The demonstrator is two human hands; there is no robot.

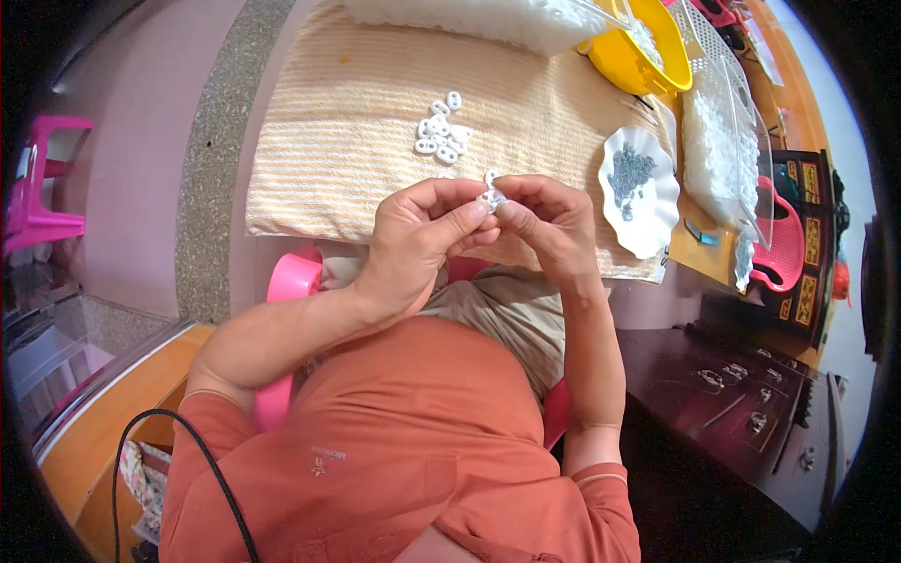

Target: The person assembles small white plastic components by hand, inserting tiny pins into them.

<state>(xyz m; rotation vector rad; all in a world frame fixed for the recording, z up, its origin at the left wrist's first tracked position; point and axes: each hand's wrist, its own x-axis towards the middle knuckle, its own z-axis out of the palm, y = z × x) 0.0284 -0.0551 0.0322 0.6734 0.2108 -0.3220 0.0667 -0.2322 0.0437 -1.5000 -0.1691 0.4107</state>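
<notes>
My left hand (427, 230) and my right hand (549, 220) meet above the near edge of the table. Between their thumbs and fingertips they pinch one small white plastic piece (492, 176), whose top sticks up past the fingers. A shiny, silvery bit shows at the thumb tips, too small to name. Beyond my hands lies a loose pile of white oval pieces (439, 127), several of them with two dark holes. Right of my right hand stands a white wavy-edged dish (648, 230) holding small dark grey parts (633, 174).
A striped cloth (319, 141) covers the table. At its far side are a clear bin of white pieces (488, 19) and a yellow basket (648, 70). Another clear bin (718, 150) stands at the right, near a pink chair (779, 239). A pink stool (47, 183) is at the left.
</notes>
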